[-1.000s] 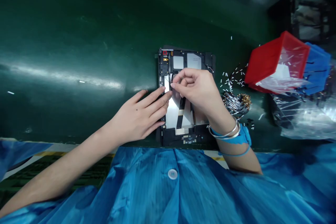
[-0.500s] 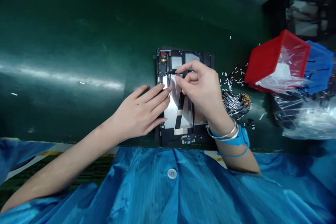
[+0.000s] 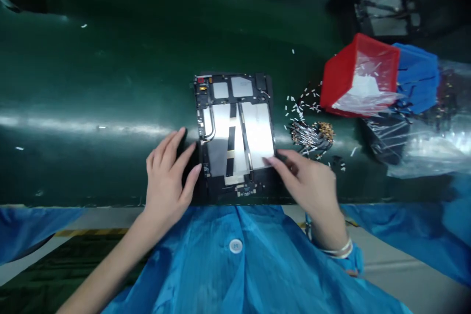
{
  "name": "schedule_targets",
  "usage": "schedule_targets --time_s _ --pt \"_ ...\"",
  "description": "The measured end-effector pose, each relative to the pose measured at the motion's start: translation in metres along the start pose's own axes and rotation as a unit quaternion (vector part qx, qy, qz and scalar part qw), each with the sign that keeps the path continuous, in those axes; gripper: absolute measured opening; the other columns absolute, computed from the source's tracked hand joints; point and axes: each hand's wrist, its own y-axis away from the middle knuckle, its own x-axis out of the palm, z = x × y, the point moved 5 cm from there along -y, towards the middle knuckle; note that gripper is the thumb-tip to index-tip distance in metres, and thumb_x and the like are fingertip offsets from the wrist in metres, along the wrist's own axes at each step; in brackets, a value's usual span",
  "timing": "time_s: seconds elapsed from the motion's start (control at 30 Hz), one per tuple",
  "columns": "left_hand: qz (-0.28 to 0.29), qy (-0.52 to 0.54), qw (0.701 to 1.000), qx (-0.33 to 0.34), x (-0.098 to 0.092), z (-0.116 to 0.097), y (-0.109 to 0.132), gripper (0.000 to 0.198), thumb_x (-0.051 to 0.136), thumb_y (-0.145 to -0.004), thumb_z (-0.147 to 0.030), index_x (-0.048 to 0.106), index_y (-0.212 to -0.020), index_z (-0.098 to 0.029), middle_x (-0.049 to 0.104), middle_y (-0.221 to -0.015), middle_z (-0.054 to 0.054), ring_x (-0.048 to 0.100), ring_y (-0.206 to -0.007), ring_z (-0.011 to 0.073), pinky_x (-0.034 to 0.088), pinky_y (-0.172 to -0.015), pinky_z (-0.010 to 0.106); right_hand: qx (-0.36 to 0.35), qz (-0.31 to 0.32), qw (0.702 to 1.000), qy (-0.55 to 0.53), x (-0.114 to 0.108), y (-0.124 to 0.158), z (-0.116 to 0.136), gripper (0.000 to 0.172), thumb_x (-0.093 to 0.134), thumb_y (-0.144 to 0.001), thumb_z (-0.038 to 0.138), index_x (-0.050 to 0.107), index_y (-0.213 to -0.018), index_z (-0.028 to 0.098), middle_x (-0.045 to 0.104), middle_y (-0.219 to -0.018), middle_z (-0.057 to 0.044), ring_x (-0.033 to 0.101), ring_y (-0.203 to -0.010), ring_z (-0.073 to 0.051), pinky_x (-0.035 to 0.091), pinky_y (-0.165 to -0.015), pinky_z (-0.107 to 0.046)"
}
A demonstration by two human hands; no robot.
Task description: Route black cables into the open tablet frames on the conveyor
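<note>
An opened tablet [image 3: 257, 127] lies on the green bench with its inside facing up. Silver battery panels, dark flex cables and a small circuit board near its lower edge are visible. Beside the tablet's lower left edge is my left hand [image 3: 167, 176], fingers spread, fingertips at or close to the frame. My right hand [image 3: 312, 181] grips the lower right edge, thumb on top and fingers curled at the side. Part of those fingers is hidden. Right of the tablet lies a bundle of thin cables [image 3: 307, 135] with gold-coloured ends.
A red bin [image 3: 338, 78] with a plastic bag inside and a blue bin [image 3: 423, 76] stand at the right. Clear plastic bags [image 3: 419, 152] lie in front of them. Small white scraps [image 3: 301, 108] are scattered nearby. Further tablet parts [image 3: 386, 12] sit at the back right.
Both hands have drawn back from the tablet's middle, the left to its left edge and the right to its lower right edge. A thin cable by the left side now shows fully.
</note>
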Motion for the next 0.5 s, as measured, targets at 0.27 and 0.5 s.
schedule_targets --time_s 0.27,0.5 --pt "0.091 0.352 0.909 -0.204 -0.004 0.010 0.003 0.057 0.050 -0.091 -0.022 0.039 -0.143 -0.041 0.052 -0.139 0.004 0.066 -0.104 0.0296 0.067 -0.064 0.034 -0.005 0.098 0.930 -0.354 0.008 0.006 0.008 0.042 0.048 -0.091 0.044 0.063 -0.121 0.018 0.064 -0.065 0.003 0.053 -0.051 -0.009 0.041 -0.055 -0.023" --pt "0.023 0.288 0.957 -0.024 -0.002 0.057 -0.113 0.053 0.058 -0.088 -0.033 0.044 -0.140 -0.034 0.055 -0.137 -0.001 0.065 -0.103 0.0311 0.067 -0.069 0.041 0.118 -0.165 0.954 -0.220 -0.033 0.033 -0.085 0.016 0.058 -0.084 0.027 0.072 -0.086 0.021 0.068 -0.073 -0.001 0.056 -0.060 -0.012 0.042 -0.058 -0.026"
